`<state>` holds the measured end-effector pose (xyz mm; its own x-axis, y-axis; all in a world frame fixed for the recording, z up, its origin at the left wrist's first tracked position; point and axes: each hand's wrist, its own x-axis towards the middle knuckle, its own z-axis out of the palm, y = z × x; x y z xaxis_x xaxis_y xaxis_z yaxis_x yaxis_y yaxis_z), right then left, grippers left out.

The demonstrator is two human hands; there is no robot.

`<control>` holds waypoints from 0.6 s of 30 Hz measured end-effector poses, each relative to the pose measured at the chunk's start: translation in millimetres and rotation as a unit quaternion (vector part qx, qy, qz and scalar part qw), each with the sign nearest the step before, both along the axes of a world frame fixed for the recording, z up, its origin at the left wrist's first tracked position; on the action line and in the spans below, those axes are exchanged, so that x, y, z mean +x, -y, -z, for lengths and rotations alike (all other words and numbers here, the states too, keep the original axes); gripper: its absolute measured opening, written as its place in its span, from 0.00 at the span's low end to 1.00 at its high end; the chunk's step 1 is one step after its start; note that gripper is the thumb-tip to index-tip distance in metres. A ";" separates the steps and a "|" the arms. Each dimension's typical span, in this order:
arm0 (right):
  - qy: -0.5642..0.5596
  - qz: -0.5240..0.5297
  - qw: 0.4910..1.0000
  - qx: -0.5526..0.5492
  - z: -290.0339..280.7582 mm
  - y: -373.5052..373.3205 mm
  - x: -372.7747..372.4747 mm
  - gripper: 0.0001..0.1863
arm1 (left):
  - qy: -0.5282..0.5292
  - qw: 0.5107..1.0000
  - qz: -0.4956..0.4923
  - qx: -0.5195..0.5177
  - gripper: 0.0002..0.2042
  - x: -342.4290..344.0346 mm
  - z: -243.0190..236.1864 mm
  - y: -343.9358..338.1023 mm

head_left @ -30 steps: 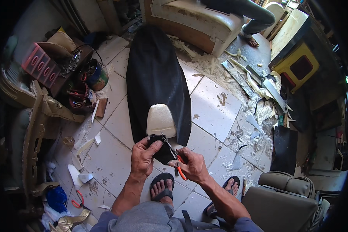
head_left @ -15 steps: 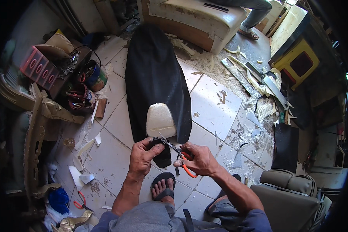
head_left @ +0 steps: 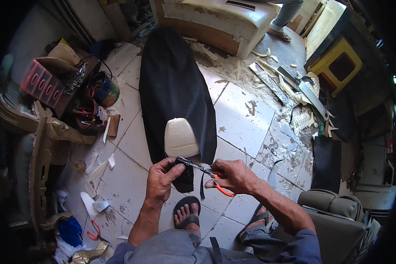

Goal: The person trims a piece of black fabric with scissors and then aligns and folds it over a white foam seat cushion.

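A long black cover (head_left: 176, 83), apparently leather-like sheet, lies over a seat-shaped form on the floor. Cream foam (head_left: 181, 137) shows at its near end. My left hand (head_left: 160, 181) pinches the near edge of the black material, where a flap (head_left: 186, 180) hangs down. In my right hand (head_left: 234, 176) is a pair of scissors with orange handles (head_left: 225, 190); my fingers wrap round the loops. The blades reach left to the material by my left fingertips and look nearly together. A thin black strip (head_left: 202, 187) dangles beside the flap, below the blades.
Tool buckets (head_left: 104, 89) and a carved gold frame (head_left: 42, 163) stand at left. Red-handled pliers (head_left: 93, 231) lie near my left foot. Foam scraps and metal strips (head_left: 268, 82) litter the right; a grey-brown cushioned seat (head_left: 328, 224) sits nearby. Another person's leg (head_left: 286, 15) shows at the back.
My right hand has moved slightly right with the scissors, and their blades have come closer together. The thin black strip hangs lower and shows more. My left hand keeps its pinch.
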<state>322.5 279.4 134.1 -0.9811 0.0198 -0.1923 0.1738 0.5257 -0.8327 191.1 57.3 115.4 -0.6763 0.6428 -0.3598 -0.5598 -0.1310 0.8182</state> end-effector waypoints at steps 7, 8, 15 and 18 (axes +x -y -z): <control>-0.036 -0.025 0.999 0.013 -1.8 -1.8 -5.9 0.31 | -0.018 1.000 -0.001 -0.011 0.08 0.7 8.5 1.9; -0.029 -0.028 0.999 0.012 -2.9 -3.7 -4.6 0.31 | -0.016 1.000 0.003 -0.015 0.08 0.6 7.5 2.3; -0.032 -0.026 0.999 0.010 -1.6 -1.5 -5.8 0.32 | -0.030 0.999 0.003 -0.045 0.08 1.5 3.5 2.7; -0.011 -0.040 0.999 0.012 -4.2 -2.8 -7.7 0.32 | -0.033 0.998 0.011 -0.047 0.08 1.3 1.8 2.9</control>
